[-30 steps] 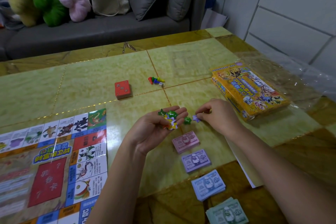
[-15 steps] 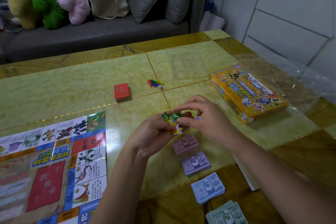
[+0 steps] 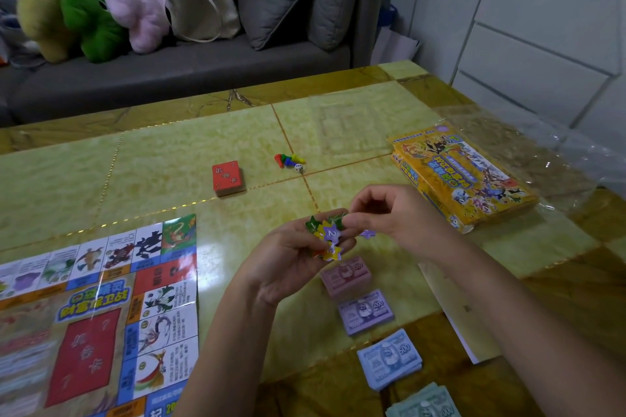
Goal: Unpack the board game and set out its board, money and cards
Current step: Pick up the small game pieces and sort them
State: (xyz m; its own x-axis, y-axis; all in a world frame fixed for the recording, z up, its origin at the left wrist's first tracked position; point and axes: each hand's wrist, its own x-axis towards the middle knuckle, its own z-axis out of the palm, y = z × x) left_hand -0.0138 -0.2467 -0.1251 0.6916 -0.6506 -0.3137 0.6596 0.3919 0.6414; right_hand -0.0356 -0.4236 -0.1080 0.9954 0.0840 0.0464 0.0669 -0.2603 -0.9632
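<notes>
A person's left hand [image 3: 288, 261], palm up and fingers curled, cradles a cluster of star tokens [image 3: 327, 235] above the middle of the table [image 3: 169, 162], while the right hand [image 3: 389, 213] pinches the top of that cluster between thumb and fingertips. 1 loose purple star [image 3: 367, 233] lies on the tabletop just beside the right hand. The board [image 3: 101, 308] is unfolded flat at the table's near-left corner; 4 stacks of money run toward the near edge: pink [image 3: 345, 276], purple [image 3: 366, 311], blue [image 3: 389, 357] and green [image 3: 423, 404]. A red card deck [image 3: 227, 178] sits mid-table, with coloured pawns [image 3: 288, 159] and a die [image 3: 298, 167] near it, and the yellow box [image 3: 464, 179] rests by the right edge on clear wrap [image 3: 542, 145]. Board, money and cards look to be set out, so the step in hand appears to be sorting the small tokens (light, flat and easily scattered). Doing it well probably means lifting 1 star at a time with a light pinch, keeping the left palm level and cupped, and laying the pieces in a tidy group clear of the money stacks.
</notes>
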